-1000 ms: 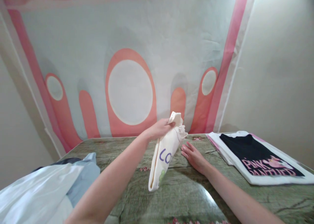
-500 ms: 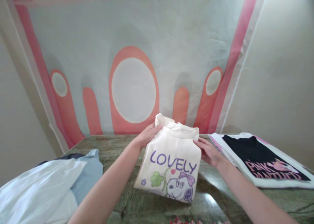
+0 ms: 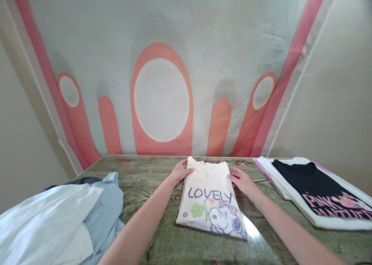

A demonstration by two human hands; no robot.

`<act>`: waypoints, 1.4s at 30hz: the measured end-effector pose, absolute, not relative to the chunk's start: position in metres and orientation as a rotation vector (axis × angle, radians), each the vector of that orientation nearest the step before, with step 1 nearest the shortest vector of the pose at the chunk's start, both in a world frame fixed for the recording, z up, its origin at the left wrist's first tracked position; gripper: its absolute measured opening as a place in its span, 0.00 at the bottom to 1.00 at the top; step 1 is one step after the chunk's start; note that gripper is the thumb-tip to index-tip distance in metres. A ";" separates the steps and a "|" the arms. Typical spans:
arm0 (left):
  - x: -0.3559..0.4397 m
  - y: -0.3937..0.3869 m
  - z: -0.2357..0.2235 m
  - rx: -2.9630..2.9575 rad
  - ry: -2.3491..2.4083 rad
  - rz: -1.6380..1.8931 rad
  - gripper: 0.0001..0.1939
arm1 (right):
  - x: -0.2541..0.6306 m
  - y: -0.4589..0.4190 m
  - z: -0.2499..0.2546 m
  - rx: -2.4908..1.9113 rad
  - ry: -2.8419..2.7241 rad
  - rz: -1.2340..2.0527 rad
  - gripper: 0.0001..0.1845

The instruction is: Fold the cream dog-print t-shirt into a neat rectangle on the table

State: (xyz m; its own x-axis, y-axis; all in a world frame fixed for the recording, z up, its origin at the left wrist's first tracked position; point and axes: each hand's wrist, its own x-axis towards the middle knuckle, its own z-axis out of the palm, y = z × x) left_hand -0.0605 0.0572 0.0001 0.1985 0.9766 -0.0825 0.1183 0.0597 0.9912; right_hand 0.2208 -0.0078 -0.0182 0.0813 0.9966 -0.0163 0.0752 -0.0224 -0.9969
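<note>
A folded cream T-shirt point(image 3: 207, 183) with "LOVELY" lettering and a cartoon dog print lies on the table in front of me, its collar at the far end. At its upper left edge, my left hand point(image 3: 180, 172) pinches the fabric with the thumb on top. My right hand point(image 3: 243, 183) grips the opposite edge near the collar, thumb and fingertips against the cloth. The fingertips under the shirt are hidden.
Loose white and light blue clothes point(image 3: 43, 218) are heaped at the left. Folded shirts are stacked at the right, a black one with pink lettering point(image 3: 322, 187) on top. The green marbled table point(image 3: 145, 170) ends at a wall with a printed backdrop point(image 3: 162, 102).
Both hands have lowered the folded T-shirt from a raised, tilted position onto the table, slightly to the right. My view has shifted a little.
</note>
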 end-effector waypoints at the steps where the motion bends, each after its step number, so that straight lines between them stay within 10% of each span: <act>1: -0.060 0.055 0.001 1.323 1.143 0.958 0.41 | 0.220 -0.006 -0.018 -1.338 -1.197 1.114 0.29; 13: -0.075 0.012 0.016 2.038 1.435 0.884 0.48 | 0.219 0.021 -0.010 -1.475 -1.503 1.136 0.28; 18: -0.050 -0.010 0.024 2.610 1.459 0.616 0.27 | 0.218 0.032 -0.011 -1.666 -1.814 0.473 0.31; 22: -0.032 -0.023 0.014 2.762 1.248 0.346 0.31 | 0.202 0.033 -0.015 -1.594 -2.041 0.102 0.34; 42: -0.073 0.081 -0.002 1.787 1.737 0.920 0.23 | 0.223 0.064 -0.014 -1.543 -1.618 0.729 0.13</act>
